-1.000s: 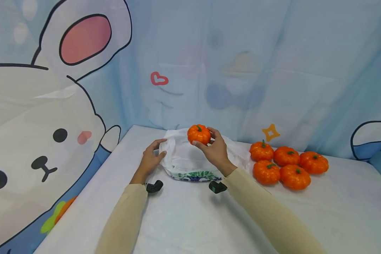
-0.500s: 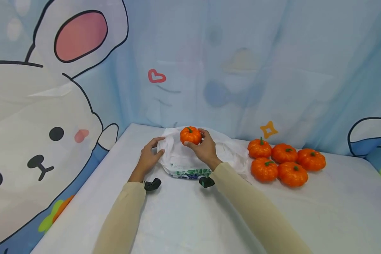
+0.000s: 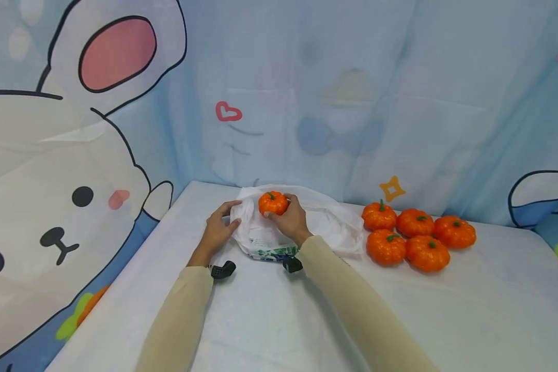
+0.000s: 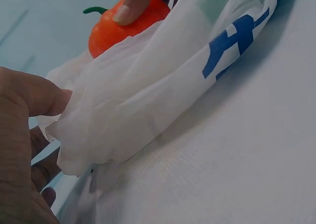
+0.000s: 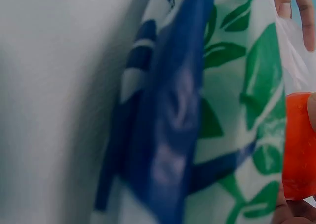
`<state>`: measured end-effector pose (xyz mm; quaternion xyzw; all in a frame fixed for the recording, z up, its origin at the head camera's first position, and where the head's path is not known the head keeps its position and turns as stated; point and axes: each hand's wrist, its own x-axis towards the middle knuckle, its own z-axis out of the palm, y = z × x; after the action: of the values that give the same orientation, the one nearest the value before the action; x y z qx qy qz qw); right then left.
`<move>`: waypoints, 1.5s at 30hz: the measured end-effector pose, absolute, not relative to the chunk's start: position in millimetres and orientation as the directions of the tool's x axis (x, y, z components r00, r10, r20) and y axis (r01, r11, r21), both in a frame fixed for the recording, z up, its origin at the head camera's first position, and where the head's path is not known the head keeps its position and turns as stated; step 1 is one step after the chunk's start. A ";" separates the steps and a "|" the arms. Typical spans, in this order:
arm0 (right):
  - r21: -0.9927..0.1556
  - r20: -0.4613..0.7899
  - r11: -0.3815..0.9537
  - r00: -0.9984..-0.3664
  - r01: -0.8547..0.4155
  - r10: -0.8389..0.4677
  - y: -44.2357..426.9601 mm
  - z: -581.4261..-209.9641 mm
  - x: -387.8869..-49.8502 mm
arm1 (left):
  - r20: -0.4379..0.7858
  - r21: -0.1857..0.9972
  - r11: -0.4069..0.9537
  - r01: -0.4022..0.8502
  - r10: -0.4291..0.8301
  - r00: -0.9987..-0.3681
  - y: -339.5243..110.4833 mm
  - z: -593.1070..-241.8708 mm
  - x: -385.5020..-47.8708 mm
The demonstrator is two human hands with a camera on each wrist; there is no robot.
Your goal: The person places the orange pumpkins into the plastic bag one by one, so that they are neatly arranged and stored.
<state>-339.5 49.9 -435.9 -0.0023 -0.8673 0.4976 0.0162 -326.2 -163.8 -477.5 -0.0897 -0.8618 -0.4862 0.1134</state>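
A small orange toy pumpkin (image 3: 273, 203) with a green stem is gripped in my right hand (image 3: 292, 221), thumb in front. It is over the mouth of a white plastic bag (image 3: 327, 225) printed with green leaves and blue shapes. The bag lies flat and crumpled on the table. My left hand (image 3: 216, 231) pinches the bag's left edge; in the left wrist view the thumb lies on the near side of the plastic (image 4: 113, 115), with fingers behind it. The pumpkin's lower part (image 4: 106, 33) is hidden behind the bag's rim there.
Several more orange toy pumpkins (image 3: 428, 253) stand grouped in two rows right of the bag, on the white-covered table (image 3: 269, 315). A blue cartoon curtain (image 3: 279, 129) hangs along the table's back edge and left side.
My right hand has carried the pumpkin left and down, to the bag's mouth near my left hand. The left hand keeps its pinch on the bag edge. The other pumpkins stay put.
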 end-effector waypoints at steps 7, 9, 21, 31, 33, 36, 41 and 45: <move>-0.849 0.001 0.528 -0.999 0.020 0.039 46.3 -437.9 -345.8 | 0.280 0.816 0.516 0.260 0.041 -0.959 -162.2 -477.2 -327.2; -0.845 -0.004 0.534 -0.999 0.026 0.041 46.0 -438.8 -347.0 | 0.269 0.819 0.519 0.246 0.033 -0.963 -161.8 -477.3 -327.9; -0.804 -0.011 0.594 -1.000 0.026 0.029 40.7 -443.1 -349.4 | 0.268 0.823 0.513 0.245 0.030 -0.963 -164.2 -479.6 -328.1; -0.776 -0.023 0.630 -1.000 0.009 -0.013 40.2 -440.6 -351.5 | 0.257 0.824 0.516 0.232 0.024 -0.966 -163.0 -476.0 -327.6; -0.768 -0.034 0.640 -0.999 0.022 -0.007 40.0 -439.7 -352.2 | 0.257 0.824 0.517 0.233 0.025 -0.966 -162.5 -475.6 -328.2; -0.761 -0.055 0.647 -0.998 0.043 0.001 39.3 -438.5 -352.8 | 0.267 0.819 0.520 0.243 0.030 -0.963 -162.5 -476.5 -329.3; -0.738 -0.072 0.674 -0.997 0.041 -0.019 39.8 -433.3 -351.1 | 0.278 0.813 0.524 0.255 0.036 -0.960 -163.4 -478.1 -329.7; -0.729 -0.063 0.684 -0.996 -0.001 -0.069 43.5 -423.4 -346.2 | 0.278 0.813 0.524 0.255 0.035 -0.960 -163.8 -477.8 -329.1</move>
<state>-346.2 43.5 -423.4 0.0193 -0.9167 0.3967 -0.0429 -329.1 -163.8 -477.8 -0.0838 -0.8655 -0.4806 0.1141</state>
